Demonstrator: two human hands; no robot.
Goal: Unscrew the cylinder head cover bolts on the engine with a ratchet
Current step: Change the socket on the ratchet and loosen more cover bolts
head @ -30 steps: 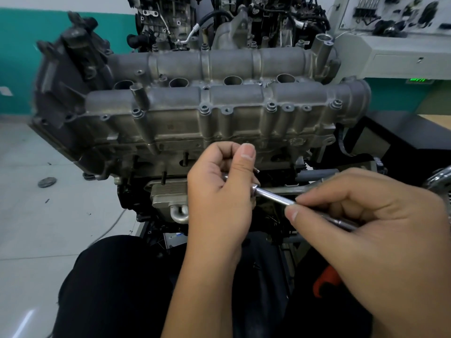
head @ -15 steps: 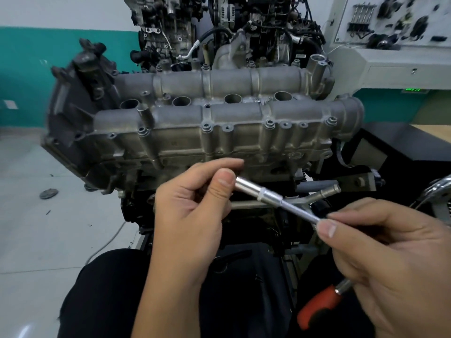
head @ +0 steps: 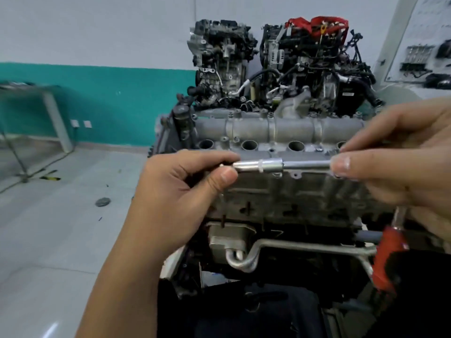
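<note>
Head view: your left hand (head: 170,198) pinches the socket tip of the ratchet (head: 280,165); your right hand (head: 400,167) pinches its steel extension, held level just before the cylinder head cover (head: 273,129). Rigid, slick metal; grip the red handle below your right hand.

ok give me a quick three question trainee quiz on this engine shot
1. True or false: the socket is seated on a cover bolt.
2. Which hand pinches the socket's free end? A) left B) right C) neither
3. Fill in: the ratchet grip is coloured ____.

Key
1. False: it is held level in the air in front of the cover, on an extension.
2. A: the left hand pinches it; the right hand holds the extension's other end.
3. Red.
</note>
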